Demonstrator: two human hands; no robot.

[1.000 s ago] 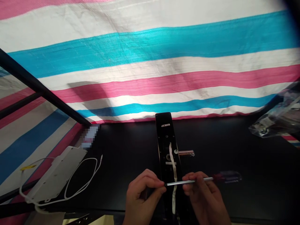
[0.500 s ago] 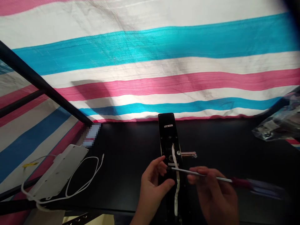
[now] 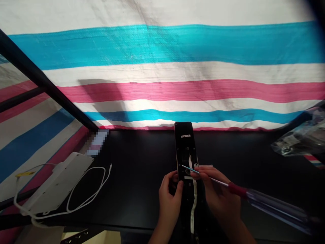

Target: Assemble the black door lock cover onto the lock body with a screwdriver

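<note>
A long black panel [image 3: 183, 130], which looks like a door lock body, lies on the black tabletop with its far end near the striped sheet. A white cable strip [image 3: 193, 200] runs down its middle. My left hand [image 3: 170, 195] grips the panel's left edge, thumb on top and fingers at the side. My right hand [image 3: 221, 191] is closed round the shaft of a screwdriver [image 3: 237, 190] with a red collar and clear purplish handle. The screwdriver's tip is at a small screw spot near the panel's left edge. A lever handle on the panel's right side is mostly hidden behind my right hand.
On the left sit a white box [image 3: 59, 183] and a looped white cable [image 3: 87, 205]. A clear plastic bag [image 3: 299, 135] lies at the right. Black frame bars [image 3: 48, 81] and a striped sheet [image 3: 177, 91] enclose the table.
My left hand has moved from over the panel to its left edge and taken hold. The screwdriver tip has moved up and away from my left fingers onto the panel, my right hand with it.
</note>
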